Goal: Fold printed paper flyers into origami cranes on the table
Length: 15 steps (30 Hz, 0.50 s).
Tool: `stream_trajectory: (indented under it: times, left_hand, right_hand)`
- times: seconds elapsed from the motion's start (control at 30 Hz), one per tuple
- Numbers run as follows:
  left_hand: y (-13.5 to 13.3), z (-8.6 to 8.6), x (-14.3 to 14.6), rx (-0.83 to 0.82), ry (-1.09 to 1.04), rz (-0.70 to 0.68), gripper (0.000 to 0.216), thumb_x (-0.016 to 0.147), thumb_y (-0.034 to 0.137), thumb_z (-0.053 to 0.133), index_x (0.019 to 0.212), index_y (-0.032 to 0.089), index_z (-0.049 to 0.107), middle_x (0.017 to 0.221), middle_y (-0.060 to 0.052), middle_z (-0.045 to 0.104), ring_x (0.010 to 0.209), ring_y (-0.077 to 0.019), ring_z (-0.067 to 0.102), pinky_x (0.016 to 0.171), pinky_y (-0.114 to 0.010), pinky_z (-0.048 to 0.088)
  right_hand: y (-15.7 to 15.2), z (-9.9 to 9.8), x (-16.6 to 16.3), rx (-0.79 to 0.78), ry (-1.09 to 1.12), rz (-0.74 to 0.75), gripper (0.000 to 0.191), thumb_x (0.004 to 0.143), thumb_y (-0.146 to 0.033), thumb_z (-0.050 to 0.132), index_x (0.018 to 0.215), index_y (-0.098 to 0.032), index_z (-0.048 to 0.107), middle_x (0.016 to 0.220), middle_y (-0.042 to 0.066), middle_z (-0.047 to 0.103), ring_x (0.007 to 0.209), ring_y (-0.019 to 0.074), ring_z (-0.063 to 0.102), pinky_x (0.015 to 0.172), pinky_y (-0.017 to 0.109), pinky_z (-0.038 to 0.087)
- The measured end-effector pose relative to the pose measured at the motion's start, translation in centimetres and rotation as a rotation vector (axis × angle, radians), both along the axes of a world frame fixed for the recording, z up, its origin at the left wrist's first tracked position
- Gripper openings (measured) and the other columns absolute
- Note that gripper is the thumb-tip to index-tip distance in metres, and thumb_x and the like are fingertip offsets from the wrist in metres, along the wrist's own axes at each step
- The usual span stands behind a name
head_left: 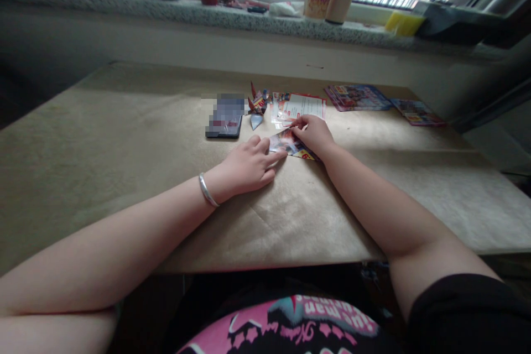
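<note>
A colourful printed sheet of paper (pixel 282 142), folded into a pointed shape, lies flat on the table in front of me. My left hand (pixel 249 167) rests at its left side with the index finger stretched along the near edge, holding nothing, and a silver bangle on the wrist. The thumb and fingers of my right hand (pixel 313 135) pinch the paper's upper edge. Just beyond stands a small folded paper figure (pixel 259 104) made from similar printed paper, with pointed ends sticking up. Part of the sheet is hidden under my right hand.
Left of the figure lies a dark phone (pixel 226 117). Printed leaflets (pixel 305 106) lie behind my right hand, with more colourful sheets (pixel 359 97) and a further stack (pixel 417 112) to the right. Bottles and a yellow item (pixel 404 23) line the stone windowsill (pixel 136 10).
</note>
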<state>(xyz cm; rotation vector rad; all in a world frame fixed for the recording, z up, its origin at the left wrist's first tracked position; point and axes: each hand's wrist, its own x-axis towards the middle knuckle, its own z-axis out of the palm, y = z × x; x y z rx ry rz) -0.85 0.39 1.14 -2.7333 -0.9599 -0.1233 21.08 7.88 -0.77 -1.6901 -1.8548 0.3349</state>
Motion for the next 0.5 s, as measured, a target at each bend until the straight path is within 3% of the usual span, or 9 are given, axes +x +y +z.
stream_trajectory:
  times: [0.07,0.17,0.27,0.33,0.5]
  left_hand:
    - [0.0,-0.1,0.0,0.009,-0.005,-0.002,0.049,0.096,0.036,0.041,0.141,0.024,0.054,0.111,-0.015,0.058,0.100,-0.0293,0.050,0.098,-0.043,0.041]
    - [0.0,-0.2,-0.1,0.024,-0.003,-0.003,0.049,0.096,0.037,0.041,0.142,0.024,0.053,0.113,-0.014,0.058,0.103,-0.0292,0.050,0.099,-0.042,0.041]
    - [0.0,-0.3,-0.2,0.034,0.009,0.000,0.049,0.097,0.037,0.040,0.143,0.024,0.053,0.113,-0.013,0.058,0.104,-0.0286,0.050,0.098,-0.041,0.041]
    - [0.1,-0.3,-0.1,0.037,0.005,0.007,0.049,0.096,0.037,0.042,0.143,0.025,0.052,0.113,-0.013,0.058,0.104,-0.0283,0.051,0.098,-0.041,0.041]
    - [0.3,-0.4,0.0,0.017,-0.041,0.018,0.045,0.096,0.037,0.044,0.135,0.024,0.059,0.110,-0.012,0.061,0.100,-0.0280,0.053,0.092,-0.041,0.043]
  right_hand:
    - [-0.5,0.0,0.2,0.060,-0.002,0.108,0.019,0.076,-0.024,0.070,0.095,-0.020,0.070,0.087,0.002,0.069,0.076,0.0166,0.060,0.070,0.029,0.045]
    - [-1.9,0.3,0.7,0.047,-0.074,0.380,0.004,0.078,-0.021,0.067,0.080,-0.021,0.071,0.084,0.002,0.070,0.076,0.0162,0.061,0.071,0.029,0.046]
    - [-3.7,0.8,1.4,0.100,-0.154,0.611,0.012,0.084,-0.022,0.063,0.088,-0.023,0.075,0.091,0.003,0.073,0.090,0.0188,0.064,0.083,0.031,0.048]
    - [-4.7,1.1,1.9,0.143,-0.250,0.630,0.018,0.086,-0.024,0.062,0.098,-0.025,0.076,0.101,0.004,0.075,0.096,0.0211,0.064,0.086,0.034,0.047]
    - [-5.7,1.3,2.2,0.223,-0.385,0.606,0.024,0.093,-0.023,0.054,0.097,-0.025,0.077,0.106,0.003,0.077,0.094,0.0218,0.063,0.087,0.035,0.047]
